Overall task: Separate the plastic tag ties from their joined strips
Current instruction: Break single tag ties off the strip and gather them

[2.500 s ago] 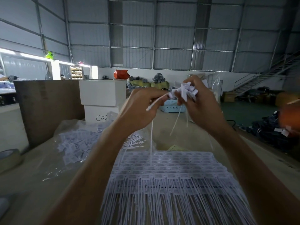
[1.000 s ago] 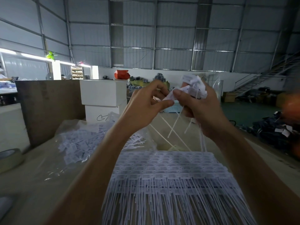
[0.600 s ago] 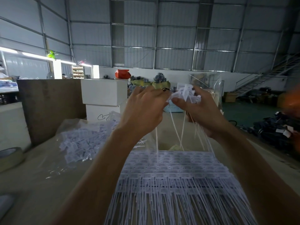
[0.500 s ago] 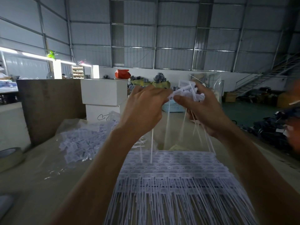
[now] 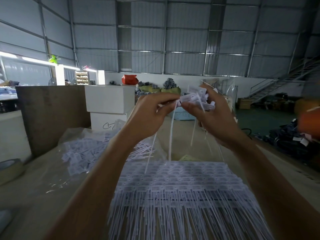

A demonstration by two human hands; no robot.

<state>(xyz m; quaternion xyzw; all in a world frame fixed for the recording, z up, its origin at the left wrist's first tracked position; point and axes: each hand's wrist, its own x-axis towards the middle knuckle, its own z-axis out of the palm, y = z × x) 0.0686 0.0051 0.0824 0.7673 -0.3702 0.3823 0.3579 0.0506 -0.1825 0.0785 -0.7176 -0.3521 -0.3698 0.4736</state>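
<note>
Fingers of the left hand (image 5: 147, 115) pinched one thin white plastic tag tie (image 5: 170, 135) at its head, while the right hand (image 5: 210, 118) gripped a small bunch of joined white tag ties (image 5: 197, 99), too many to count. Near, joined strips (image 5: 174, 186) lay stacked on the table (image 5: 34, 196); far left, loose ties (image 5: 83, 153) lay heaped.

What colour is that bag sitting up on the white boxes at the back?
The bag is red-orange, seen in the head view.
</note>
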